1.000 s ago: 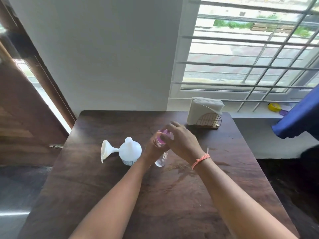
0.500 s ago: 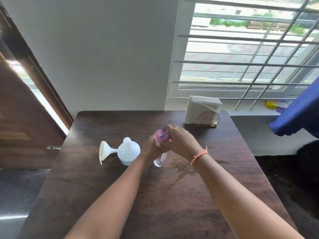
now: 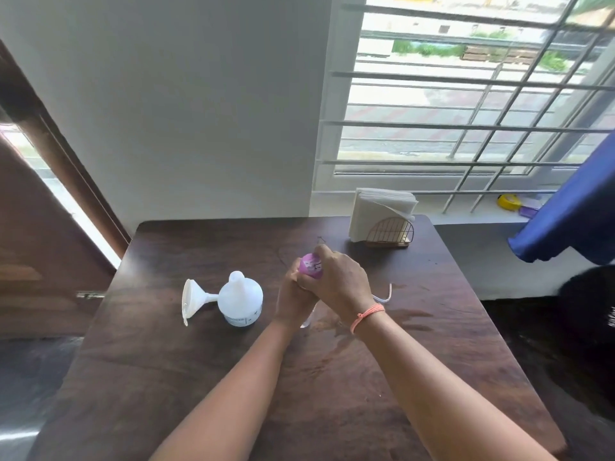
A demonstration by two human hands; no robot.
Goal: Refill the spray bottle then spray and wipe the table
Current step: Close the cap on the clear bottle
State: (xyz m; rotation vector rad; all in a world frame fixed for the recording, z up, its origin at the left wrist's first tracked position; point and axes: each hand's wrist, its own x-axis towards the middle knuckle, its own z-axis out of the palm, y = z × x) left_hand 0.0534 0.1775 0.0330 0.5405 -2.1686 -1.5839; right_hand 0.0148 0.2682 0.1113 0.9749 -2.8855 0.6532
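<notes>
1. Dark brown wood-grain table fills the lower half of the frame, its top smooth with a faint wet sheen to the right of the hands.
2. Small clear plastic spray bottle with a pink rounded top stands near the middle of the frame; only its pink top and a sliver of its clear base show between the hands.
3. Left hand wraps around the bottle's body from the left, fingers curled on it.
4. Right hand curls over the pink top from the right; a thin orange cord bracelet circles its wrist.
5. White translucent plastic jug with a domed shoulder and narrow neck stands left of the hands, upright.
6. White plastic funnel lies on its side just left of the jug, its spout pointing at the jug and seeming to touch it.
7. Stack of white paper napkins in a gold wire arched holder sits at the table's far right edge.
8. White barred window fills the upper right of the frame.
</notes>
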